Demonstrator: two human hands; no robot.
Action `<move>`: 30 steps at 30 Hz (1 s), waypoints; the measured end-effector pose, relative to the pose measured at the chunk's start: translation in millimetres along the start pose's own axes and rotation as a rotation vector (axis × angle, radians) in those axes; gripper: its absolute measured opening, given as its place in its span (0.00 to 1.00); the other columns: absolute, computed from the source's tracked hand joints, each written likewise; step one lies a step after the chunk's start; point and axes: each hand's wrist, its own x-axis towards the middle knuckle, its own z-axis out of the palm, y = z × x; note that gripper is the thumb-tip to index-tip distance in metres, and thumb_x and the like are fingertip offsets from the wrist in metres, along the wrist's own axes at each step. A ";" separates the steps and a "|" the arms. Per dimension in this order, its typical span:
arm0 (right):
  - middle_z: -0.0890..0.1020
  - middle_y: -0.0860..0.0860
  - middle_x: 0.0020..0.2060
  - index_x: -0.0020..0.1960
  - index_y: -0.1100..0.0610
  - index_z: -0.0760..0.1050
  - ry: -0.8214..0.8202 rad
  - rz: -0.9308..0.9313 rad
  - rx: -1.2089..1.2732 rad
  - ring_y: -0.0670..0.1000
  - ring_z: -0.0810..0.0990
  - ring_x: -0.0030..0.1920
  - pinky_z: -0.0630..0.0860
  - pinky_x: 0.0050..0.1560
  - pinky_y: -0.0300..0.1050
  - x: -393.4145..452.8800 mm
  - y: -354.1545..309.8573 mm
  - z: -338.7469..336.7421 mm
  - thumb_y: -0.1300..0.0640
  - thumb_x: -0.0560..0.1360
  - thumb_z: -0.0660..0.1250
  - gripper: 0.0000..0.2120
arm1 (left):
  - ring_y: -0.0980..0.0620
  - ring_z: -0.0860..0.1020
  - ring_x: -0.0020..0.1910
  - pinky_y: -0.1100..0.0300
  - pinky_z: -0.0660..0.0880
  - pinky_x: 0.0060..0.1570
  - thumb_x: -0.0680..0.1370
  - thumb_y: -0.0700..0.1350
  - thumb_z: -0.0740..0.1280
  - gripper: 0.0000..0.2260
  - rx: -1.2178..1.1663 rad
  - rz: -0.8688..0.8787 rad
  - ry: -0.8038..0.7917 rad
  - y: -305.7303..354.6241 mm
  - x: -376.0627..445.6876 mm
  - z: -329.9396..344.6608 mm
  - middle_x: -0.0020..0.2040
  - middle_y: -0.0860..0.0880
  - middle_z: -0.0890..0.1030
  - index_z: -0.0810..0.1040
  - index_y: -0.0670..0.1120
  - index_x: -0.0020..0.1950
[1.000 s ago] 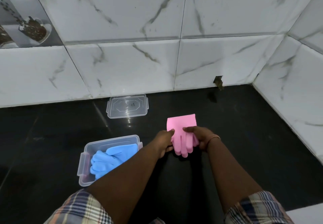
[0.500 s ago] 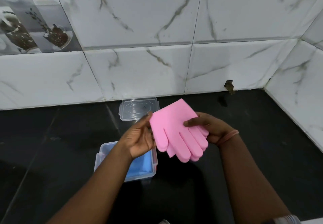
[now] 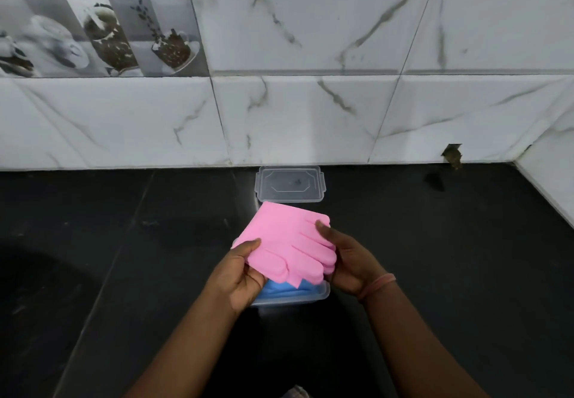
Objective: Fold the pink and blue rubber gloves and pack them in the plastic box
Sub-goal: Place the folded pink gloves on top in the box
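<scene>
Box: clear plastic box [image 3: 323, 294] is set on the black table [image 3: 466, 258], straight below the held gloves and mostly covered by them; only its near rim and right corner are seen.
Box contents: blue gloves [image 3: 279, 289] are seen lying inside, at the near edge.
Pink gloves: folded pink gloves [image 3: 285, 242] are held flat just above the box, finger parts pointed toward the near right.
Left hand: left hand [image 3: 240, 276] is curled round the left edge of the pink gloves, thumb laid on top.
Right hand: right hand [image 3: 348, 258] is curled round the right edge, thumb pressed on the finger parts; a band is worn at the wrist.
Lid: clear lid [image 3: 290, 184] is laid flat on the table by the tiled wall [image 3: 310, 111], just behind the box, apart from it.
</scene>
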 end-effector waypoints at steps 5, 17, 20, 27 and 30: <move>0.80 0.68 0.60 0.63 0.64 0.77 0.270 -0.123 -0.408 0.60 0.83 0.50 0.81 0.53 0.56 17.8 -0.9 7.5 0.72 0.73 0.69 0.18 | 0.38 0.81 0.64 0.38 0.79 0.59 0.74 0.32 0.69 0.22 0.095 -0.021 -0.018 9.2 -12.5 -19.9 0.63 0.34 0.83 0.74 0.34 0.69; 0.84 0.62 0.56 0.58 0.62 0.80 0.214 0.084 -1.118 0.54 0.81 0.50 0.79 0.60 0.55 37.5 -25.9 19.2 0.68 0.71 0.74 0.16 | 0.44 0.82 0.55 0.49 0.83 0.52 0.72 0.42 0.79 0.31 1.672 0.164 0.204 42.9 -9.9 -12.4 0.62 0.44 0.80 0.69 0.45 0.71; 0.84 0.59 0.53 0.55 0.61 0.81 0.266 0.063 -1.417 0.53 0.81 0.50 0.78 0.56 0.50 42.0 -20.3 28.0 0.62 0.70 0.76 0.14 | 0.41 0.81 0.61 0.52 0.78 0.55 0.69 0.48 0.81 0.37 1.959 0.197 0.323 37.5 -11.5 -0.9 0.65 0.41 0.80 0.66 0.40 0.72; 0.84 0.53 0.53 0.54 0.53 0.79 0.393 0.037 -2.103 0.57 0.82 0.52 0.77 0.50 0.47 47.4 12.4 48.4 0.45 0.67 0.74 0.19 | 0.40 0.78 0.61 0.49 0.78 0.54 0.74 0.40 0.72 0.28 2.433 0.582 0.415 11.8 -20.5 10.2 0.69 0.40 0.71 0.66 0.42 0.72; 0.83 0.52 0.50 0.53 0.51 0.77 0.516 -0.163 -2.263 0.57 0.82 0.51 0.75 0.50 0.50 40.7 13.2 48.9 0.35 0.65 0.74 0.25 | 0.41 0.74 0.64 0.50 0.75 0.58 0.76 0.38 0.67 0.23 2.557 0.639 0.305 6.6 -18.8 4.8 0.69 0.42 0.71 0.69 0.42 0.71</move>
